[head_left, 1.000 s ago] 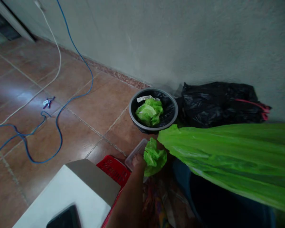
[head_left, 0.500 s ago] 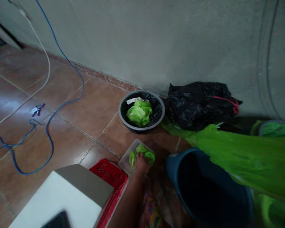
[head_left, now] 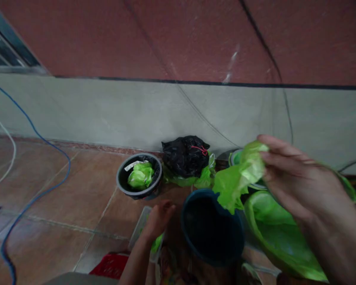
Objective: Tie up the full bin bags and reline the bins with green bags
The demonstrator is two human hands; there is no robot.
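Note:
My right hand [head_left: 296, 178], at the right and close to the camera, pinches a crumpled green plastic bag [head_left: 240, 170], which hangs partly over the blue bucket [head_left: 190, 241]. Inside the bucket it is dark. Lower down, my left hand [head_left: 160, 217] is above a clear plastic container [head_left: 138, 229] with green plastic [head_left: 156, 243] in it. Its fingers are loosely bent and apart, and nothing shows between them. Below my right forearm is a bin lined with a green bag [head_left: 279, 225].
A grey-rimmed bin [head_left: 121, 190] with a black liner holds crumpled green plastic [head_left: 141, 175]. Beside it a black bag [head_left: 184, 154] with a red tie leans on the wall. A blue cable [head_left: 37, 200] crosses the tiled floor. A red basket [head_left: 109, 266] sits at the bottom.
The view has swung right and up. My right hand has come into view with the green bag bunched in it. My left hand has lifted off the green plastic in the container.

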